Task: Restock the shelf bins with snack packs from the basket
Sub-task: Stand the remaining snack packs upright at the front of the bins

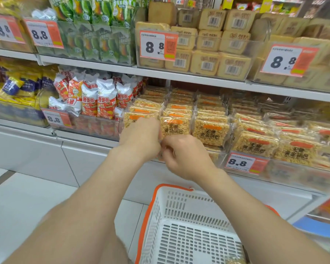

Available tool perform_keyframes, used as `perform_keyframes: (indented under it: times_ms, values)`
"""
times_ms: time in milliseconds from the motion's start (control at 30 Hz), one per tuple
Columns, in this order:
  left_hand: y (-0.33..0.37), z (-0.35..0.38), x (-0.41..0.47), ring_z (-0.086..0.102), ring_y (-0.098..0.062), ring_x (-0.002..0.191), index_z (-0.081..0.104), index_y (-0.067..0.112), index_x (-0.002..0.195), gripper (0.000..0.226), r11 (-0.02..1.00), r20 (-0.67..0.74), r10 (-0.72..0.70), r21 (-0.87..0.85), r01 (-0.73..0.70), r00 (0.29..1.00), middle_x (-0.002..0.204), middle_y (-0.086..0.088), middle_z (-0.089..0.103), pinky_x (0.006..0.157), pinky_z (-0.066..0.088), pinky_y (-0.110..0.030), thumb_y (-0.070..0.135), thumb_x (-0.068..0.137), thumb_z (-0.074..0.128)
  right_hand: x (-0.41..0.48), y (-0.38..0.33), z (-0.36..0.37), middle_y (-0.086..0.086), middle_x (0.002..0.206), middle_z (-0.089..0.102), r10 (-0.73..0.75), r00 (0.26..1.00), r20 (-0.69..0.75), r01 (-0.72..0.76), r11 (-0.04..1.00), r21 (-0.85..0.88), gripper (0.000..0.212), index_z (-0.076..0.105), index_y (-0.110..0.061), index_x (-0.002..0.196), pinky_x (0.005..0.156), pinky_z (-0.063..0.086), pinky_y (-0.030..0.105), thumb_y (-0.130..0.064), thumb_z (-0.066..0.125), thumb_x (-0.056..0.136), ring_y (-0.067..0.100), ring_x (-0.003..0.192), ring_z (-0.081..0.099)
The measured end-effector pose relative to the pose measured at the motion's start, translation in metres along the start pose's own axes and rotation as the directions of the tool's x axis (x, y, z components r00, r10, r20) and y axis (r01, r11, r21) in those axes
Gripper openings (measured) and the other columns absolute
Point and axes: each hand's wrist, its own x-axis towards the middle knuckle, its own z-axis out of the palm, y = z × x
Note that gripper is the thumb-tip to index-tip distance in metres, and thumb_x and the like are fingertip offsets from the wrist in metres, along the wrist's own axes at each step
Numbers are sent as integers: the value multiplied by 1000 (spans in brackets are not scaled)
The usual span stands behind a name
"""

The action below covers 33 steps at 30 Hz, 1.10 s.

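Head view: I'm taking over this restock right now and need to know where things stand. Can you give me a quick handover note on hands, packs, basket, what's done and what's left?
Left hand: against the rice-crisp packs at the front of the lower-shelf bin; its fingers are hidden, so the grip is unclear.
Right hand: fingers curled, seems to pinch the lower corner of the front pack.
Basket: below the hands, nearly empty; perhaps one pack at the frame's bottom edge.
Done: bin looks well filled.
Left: seat this pack, then check the basket for leftovers.
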Motion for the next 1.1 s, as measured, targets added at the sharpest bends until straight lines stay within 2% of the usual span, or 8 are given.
perform_keyframes:
  times_ms: [133, 267, 367, 467, 633, 800, 967, 1100]
  values:
    - [41, 25, -18, 60, -32, 91, 66, 20, 111, 16, 965, 231, 172, 157, -211, 958, 104, -5, 62, 70, 47, -40, 24, 95, 65, -47, 34, 5, -6, 80, 65, 158, 897, 412, -162, 986, -25, 18, 63, -30, 94, 63, 52, 38, -26, 46, 89, 25, 73, 56]
    - [82, 75, -33, 56, -31, 89, 61, 18, 117, 16, 891, 454, 275, 211, -402, 848, 102, -5, 52, 72, 44, -41, 25, 103, 56, -94, 75, 5, 0, 136, 64, 355, 543, 761, -378, 913, -156, 36, 66, -28, 134, 99, 52, 43, -28, 53, 100, 26, 119, 60]
    - [109, 117, -48, 60, -31, 96, 62, 17, 126, 24, 842, 585, 325, 178, -509, 743, 118, -9, 59, 72, 45, -39, 22, 104, 54, -134, 101, 1, 3, 144, 59, 433, 362, 826, -400, 872, -282, 36, 67, -19, 134, 107, 50, 44, -26, 52, 102, 27, 126, 59]
    - [132, 157, -65, 57, -30, 89, 61, 12, 115, 16, 781, 665, 383, 137, -609, 641, 115, -10, 63, 65, 43, -36, 18, 102, 53, -177, 131, 1, 10, 133, 66, 532, 315, 786, -510, 793, -333, 36, 70, -15, 128, 101, 56, 46, -19, 51, 98, 25, 115, 66]
    - [153, 214, -81, 66, -32, 88, 63, 12, 101, 9, 707, 764, 393, 105, -699, 512, 102, -8, 62, 66, 50, -40, 12, 99, 55, -244, 162, 7, 10, 150, 55, 627, 287, 724, -598, 708, -377, 40, 61, -13, 140, 111, 46, 41, -12, 43, 104, 31, 134, 54]
    - [173, 262, -95, 49, -24, 63, 49, 13, 76, 27, 686, 844, 348, 67, -724, 408, 79, -6, 52, 53, 40, -37, 2, 100, 47, -303, 187, 27, 12, 129, 62, 680, 189, 708, -645, 630, -433, 16, 56, -11, 113, 82, 48, 36, -10, 47, 100, 29, 100, 58]
    - [177, 298, -104, 50, -21, 63, 51, 13, 78, 24, 705, 874, 309, 54, -707, 375, 81, -3, 51, 52, 39, -33, 1, 99, 46, -329, 201, 52, 11, 122, 64, 705, 160, 691, -702, 574, -423, 26, 61, -8, 120, 80, 47, 35, -3, 50, 97, 28, 98, 58]
    - [165, 315, -101, 48, -22, 64, 51, 13, 79, 23, 748, 886, 276, 45, -662, 373, 79, -3, 52, 52, 38, -33, 0, 98, 45, -335, 206, 85, 6, 111, 64, 703, 136, 698, -756, 529, -386, 19, 60, -15, 112, 77, 49, 36, -15, 61, 94, 27, 97, 62]
